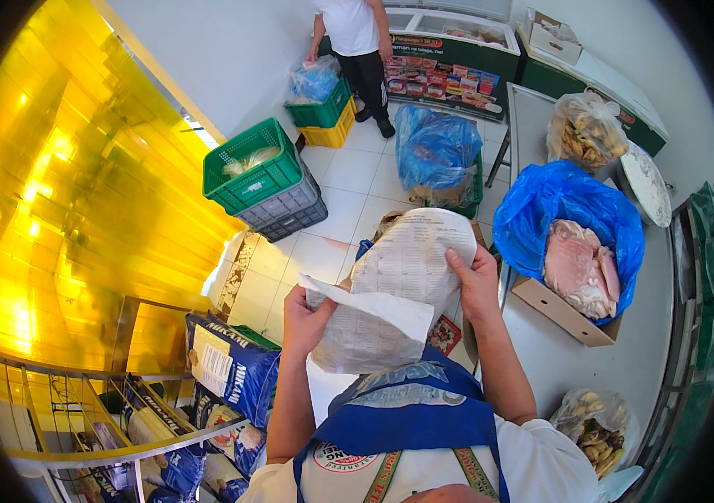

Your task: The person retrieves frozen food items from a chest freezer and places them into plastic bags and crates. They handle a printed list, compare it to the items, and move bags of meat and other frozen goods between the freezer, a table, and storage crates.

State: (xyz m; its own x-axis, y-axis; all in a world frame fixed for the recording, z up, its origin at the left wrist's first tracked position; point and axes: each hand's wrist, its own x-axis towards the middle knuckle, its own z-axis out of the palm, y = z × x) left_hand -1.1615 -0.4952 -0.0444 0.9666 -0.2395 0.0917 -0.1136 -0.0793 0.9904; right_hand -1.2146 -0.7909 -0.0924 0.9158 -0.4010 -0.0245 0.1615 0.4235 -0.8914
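Observation:
Printed paper sheets (411,260) are spread in front of my blue apron, curled and creased, with a lower leaf folded over. My left hand (307,318) pinches their left edge between thumb and fingers. The right edge is gripped by my right hand (478,281), its thumb lying on top of the page. To the right, a cardboard box (566,312) lined with a blue plastic bag (533,205) stands on the metal table (533,344). Pale pink meat (579,264) lies inside the bag.
Green crates (252,168) stack on grey ones at left. A blue-bagged crate (437,151) sits on the tiled floor. Another person (353,38) stands near a chest freezer (449,71). Yellow strip curtains (64,193) hang left, above a rack with blue sacks (231,369).

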